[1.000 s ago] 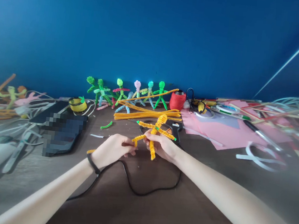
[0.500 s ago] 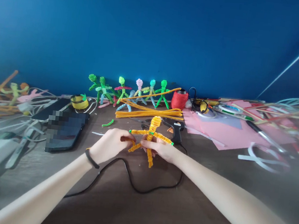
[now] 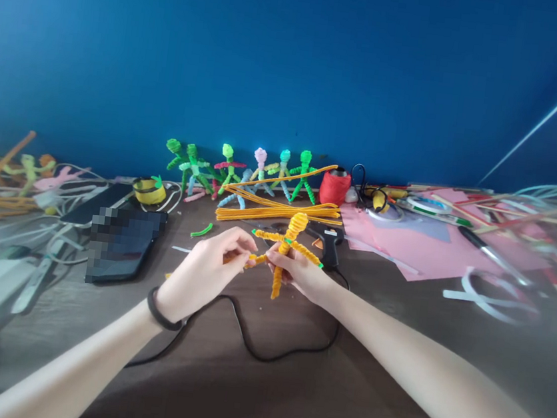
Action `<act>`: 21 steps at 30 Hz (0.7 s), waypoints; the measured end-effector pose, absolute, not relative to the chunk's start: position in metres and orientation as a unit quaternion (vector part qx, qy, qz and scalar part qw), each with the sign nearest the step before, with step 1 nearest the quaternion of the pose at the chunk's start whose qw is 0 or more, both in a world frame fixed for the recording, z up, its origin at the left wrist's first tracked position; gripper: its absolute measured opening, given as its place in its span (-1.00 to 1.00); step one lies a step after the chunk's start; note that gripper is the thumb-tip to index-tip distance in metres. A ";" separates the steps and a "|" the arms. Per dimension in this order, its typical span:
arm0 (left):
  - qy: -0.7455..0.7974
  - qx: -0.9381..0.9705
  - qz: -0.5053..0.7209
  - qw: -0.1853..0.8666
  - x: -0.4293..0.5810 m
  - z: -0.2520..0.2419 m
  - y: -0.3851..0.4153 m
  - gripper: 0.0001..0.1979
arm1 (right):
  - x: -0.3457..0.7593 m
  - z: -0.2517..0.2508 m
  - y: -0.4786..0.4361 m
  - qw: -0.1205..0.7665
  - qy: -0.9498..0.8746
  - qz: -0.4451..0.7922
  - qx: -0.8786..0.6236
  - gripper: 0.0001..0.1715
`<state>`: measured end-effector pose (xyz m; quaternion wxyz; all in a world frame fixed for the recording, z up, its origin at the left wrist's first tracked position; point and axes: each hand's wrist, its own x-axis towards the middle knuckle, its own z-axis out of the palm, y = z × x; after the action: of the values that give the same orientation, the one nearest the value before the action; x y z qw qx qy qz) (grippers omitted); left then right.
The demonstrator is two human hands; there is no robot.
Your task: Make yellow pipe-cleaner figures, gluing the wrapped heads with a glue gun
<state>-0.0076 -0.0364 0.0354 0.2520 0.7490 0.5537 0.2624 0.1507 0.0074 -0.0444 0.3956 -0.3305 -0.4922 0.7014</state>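
Observation:
A yellow-orange pipe-cleaner figure with green-tipped arms is held up over the desk. My right hand pinches it at the body, thumb in front and the other fingers behind. One of its legs hangs down below my right thumb; the other points left to my left hand. My left fingers are closed on a yellow pipe cleaner at the end of that leg. A yellow tip shows beyond my left hand's outer edge; the stretch inside the hand is hidden.
Behind lie a bundle of yellow pipe cleaners, a black glue gun and a red spool. Several coloured figures lean on the blue wall. A phone lies left, pink paper right. A black cord crosses in front.
The figure has turned and tilted slightly, its left-pointing leg rising. My left hand has rolled and drawn slightly left, and a yellow tip now shows beyond it. My right hand keeps its hold.

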 end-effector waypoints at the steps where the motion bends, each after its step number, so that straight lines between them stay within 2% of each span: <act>1: 0.554 0.752 0.257 0.247 -0.007 0.034 -0.037 -0.89 | 0.151 -0.044 0.007 0.396 -0.486 0.704 -0.334 -0.72; 9: 0.574 0.753 0.222 0.232 -0.001 0.026 -0.040 -0.97 | 0.155 -0.043 0.008 0.423 -0.423 0.736 -0.316 -0.71; 16: 0.592 0.644 0.287 0.391 0.001 0.008 -0.032 -0.74 | 0.157 -0.042 0.010 0.431 -0.370 0.773 -0.283 -0.69; 21: 0.581 0.598 0.293 0.469 -0.003 -0.001 -0.024 -0.72 | 0.159 -0.042 0.010 0.416 -0.390 0.780 -0.255 -0.72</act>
<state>-0.0030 -0.0238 -0.0007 0.4686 0.5976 0.5808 0.2933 0.1586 0.0102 -0.0416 0.4163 -0.2553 -0.3905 0.7804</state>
